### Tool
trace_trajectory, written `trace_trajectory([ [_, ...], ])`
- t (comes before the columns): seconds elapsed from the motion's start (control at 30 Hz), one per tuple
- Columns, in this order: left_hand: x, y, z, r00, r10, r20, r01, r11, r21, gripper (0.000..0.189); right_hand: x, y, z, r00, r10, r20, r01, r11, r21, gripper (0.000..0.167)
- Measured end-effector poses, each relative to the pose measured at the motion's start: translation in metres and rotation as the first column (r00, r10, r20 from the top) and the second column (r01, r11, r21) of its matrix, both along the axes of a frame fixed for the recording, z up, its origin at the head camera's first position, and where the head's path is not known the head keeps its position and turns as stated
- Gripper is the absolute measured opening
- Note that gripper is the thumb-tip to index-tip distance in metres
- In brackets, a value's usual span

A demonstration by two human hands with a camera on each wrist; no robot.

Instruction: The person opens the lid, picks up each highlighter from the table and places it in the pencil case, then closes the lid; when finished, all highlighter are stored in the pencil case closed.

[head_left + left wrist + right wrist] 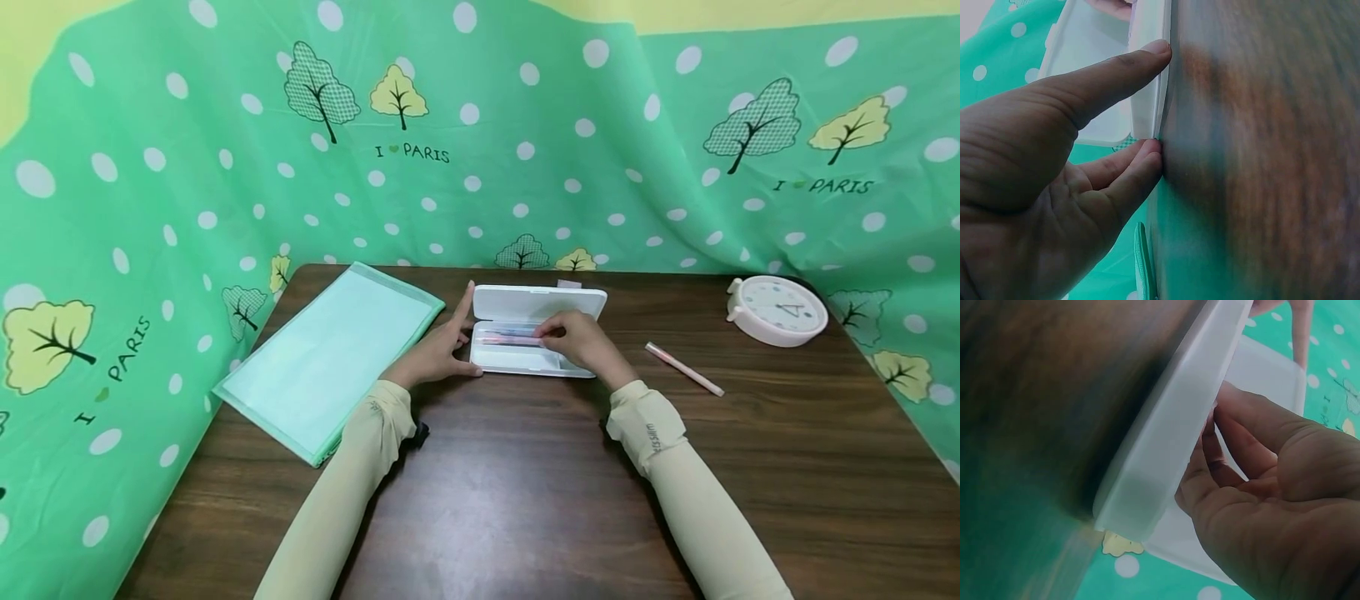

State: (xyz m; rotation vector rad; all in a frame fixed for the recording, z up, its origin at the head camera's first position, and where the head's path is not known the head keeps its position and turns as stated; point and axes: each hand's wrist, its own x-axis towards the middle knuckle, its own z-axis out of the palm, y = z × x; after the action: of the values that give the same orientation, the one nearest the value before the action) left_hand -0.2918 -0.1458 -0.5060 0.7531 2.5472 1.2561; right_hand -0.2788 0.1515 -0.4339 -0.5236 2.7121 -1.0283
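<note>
A white pencil case (517,360) lies on the table with its lid (510,303) raised at the back. Inside it are slim pens, among them a pink one (506,340). My right hand (585,340) reaches in over the case's right part, thumb and forefinger pinched together at the pink pen's right end; the case's side wall (1154,431) hides the pen in the right wrist view. At the left end, my left hand (437,354) braces the case with spread fingers. Its straight thumb (1116,78) touches the front wall, and other fingertips (1150,149) touch the corner.
Left of the case lies a light green folder (330,358), angled on the table. A pinkish pen (684,368) lies to the right, with a round pale pink clock (778,311) behind it. Behind the lid, a small pale piece (569,284) shows. Green printed cloth (480,200) hangs around the table.
</note>
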Motion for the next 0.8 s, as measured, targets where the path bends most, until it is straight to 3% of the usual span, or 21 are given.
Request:
trace_trajectory([
  [0.13, 0.011, 0.002, 0.022, 1.000, -0.009, -0.005, 0.009, 1.000, -0.007, 0.146, 0.000, -0.003, 0.001, 1.000, 0.019, -0.013, -0.019, 1.000, 0.003, 0.016],
  [0.37, 0.018, 0.003, 0.029, 1.000, -0.026, -0.018, 0.026, 1.000, -0.017, 0.145, 0.005, -0.002, -0.001, 0.999, 0.036, -0.037, -0.035, 0.999, 0.013, 0.021],
  [0.47, 0.026, 0.006, 0.042, 1.000, -0.016, 0.011, 0.016, 1.000, -0.019, 0.143, 0.011, 0.005, 0.005, 0.995, 0.036, -0.091, -0.035, 0.999, 0.014, 0.026],
  [0.6, 0.018, 0.002, 0.036, 1.000, -0.015, -0.014, 0.014, 1.000, -0.023, 0.144, 0.021, 0.026, 0.020, 0.992, 0.012, -0.124, -0.013, 1.000, -0.009, 0.025],
  [0.63, 0.012, 0.000, 0.029, 0.999, -0.024, -0.023, 0.024, 1.000, -0.018, 0.144, 0.024, 0.035, 0.024, 0.993, -0.001, -0.118, -0.001, 1.000, -0.018, 0.024],
  [0.7, 0.012, 0.000, 0.028, 1.000, -0.020, -0.020, 0.020, 1.000, -0.023, 0.145, 0.029, 0.058, 0.031, 0.995, -0.032, -0.093, 0.031, 0.999, -0.018, 0.023],
  [0.8, 0.020, 0.005, 0.036, 1.000, -0.009, 0.027, 0.010, 0.999, -0.033, 0.145, 0.039, 0.101, 0.034, 0.996, -0.074, -0.051, 0.075, 0.997, 0.014, 0.027],
])
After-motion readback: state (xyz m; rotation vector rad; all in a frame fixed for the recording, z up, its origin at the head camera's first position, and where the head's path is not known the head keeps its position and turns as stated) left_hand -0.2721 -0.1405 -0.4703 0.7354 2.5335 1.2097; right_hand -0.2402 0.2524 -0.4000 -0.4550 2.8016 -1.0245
